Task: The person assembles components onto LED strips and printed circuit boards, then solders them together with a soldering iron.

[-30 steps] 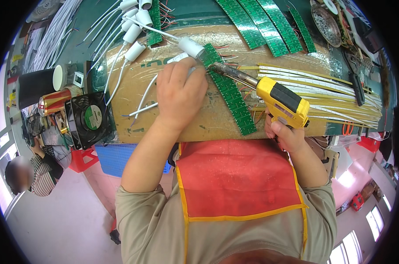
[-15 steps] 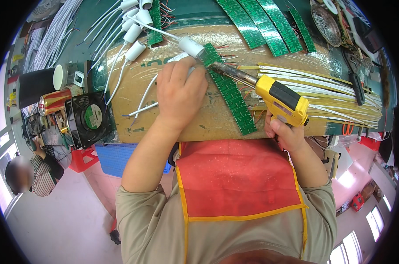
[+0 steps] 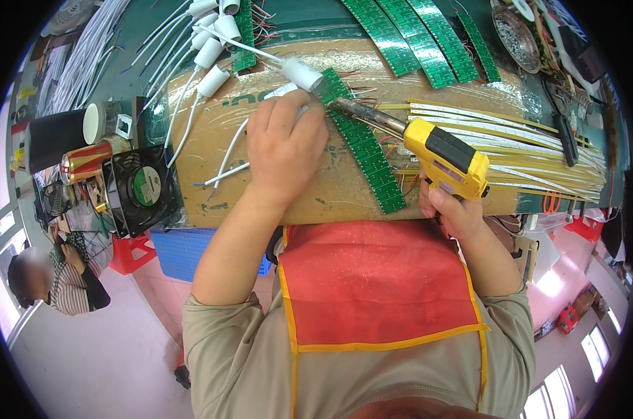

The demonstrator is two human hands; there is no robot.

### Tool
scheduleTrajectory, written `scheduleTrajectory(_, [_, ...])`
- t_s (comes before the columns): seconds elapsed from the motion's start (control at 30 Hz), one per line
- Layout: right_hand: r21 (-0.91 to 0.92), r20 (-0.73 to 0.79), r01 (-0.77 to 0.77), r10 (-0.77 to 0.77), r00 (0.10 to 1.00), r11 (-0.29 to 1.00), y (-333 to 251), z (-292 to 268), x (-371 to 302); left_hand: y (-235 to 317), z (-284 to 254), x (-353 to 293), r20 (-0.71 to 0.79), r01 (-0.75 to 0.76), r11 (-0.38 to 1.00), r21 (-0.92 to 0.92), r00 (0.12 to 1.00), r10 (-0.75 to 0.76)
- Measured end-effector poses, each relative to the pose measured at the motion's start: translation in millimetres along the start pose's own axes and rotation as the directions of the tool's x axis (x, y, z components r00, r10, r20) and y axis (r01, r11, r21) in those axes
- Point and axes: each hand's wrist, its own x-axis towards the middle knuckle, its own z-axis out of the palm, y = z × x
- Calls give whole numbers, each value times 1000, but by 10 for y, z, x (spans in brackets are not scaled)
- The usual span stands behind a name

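Observation:
My right hand (image 3: 452,208) is wrapped round the grip of a yellow and black soldering gun (image 3: 445,157). Its metal tip reaches left onto the upper end of a green circuit board strip (image 3: 364,150), close to my left fingertips. My left hand (image 3: 287,140) is closed, fingers curled down beside that end; what they pinch is hidden beneath them. Just beyond the fingers lies a white cylindrical housing (image 3: 302,73) with a white cable. Another white cable (image 3: 227,157) comes out from beside my left hand, near bare-ended leads.
White housings with cables (image 3: 212,82) lie at the upper left. More green board strips (image 3: 428,45) are at the back. Yellow-and-white strips (image 3: 540,153) spread to the right, near pliers (image 3: 566,133). A black fan (image 3: 140,187) stands left; a person (image 3: 69,276) is beyond.
My hands and the soldering gun stay almost in place, with only a tiny shift of the view. At the far left, the other person's arm has moved.

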Motion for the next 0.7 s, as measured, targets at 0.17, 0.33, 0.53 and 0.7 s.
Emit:
scheduleTrajectory(0.17, [-17,-17,13,-13,1000,1000,5,24,9,-36,34,-31,-11,-18,1000,15,1000,18])
scheduleTrajectory(0.33, [-9,-26,15,-15,1000,1000,25,6,3,-47,45,-38,-23,-39,999,24,999,39])
scheduleTrajectory(0.53, [9,2,19,-19,1000,1000,48,-14,-2,-36,33,-28,-25,-34,999,29,999,34])
scheduleTrajectory(0.7, [0,-10,9,-9,1000,1000,61,-33,-10,-2,1,-4,7,-1,1000,4,1000,1])
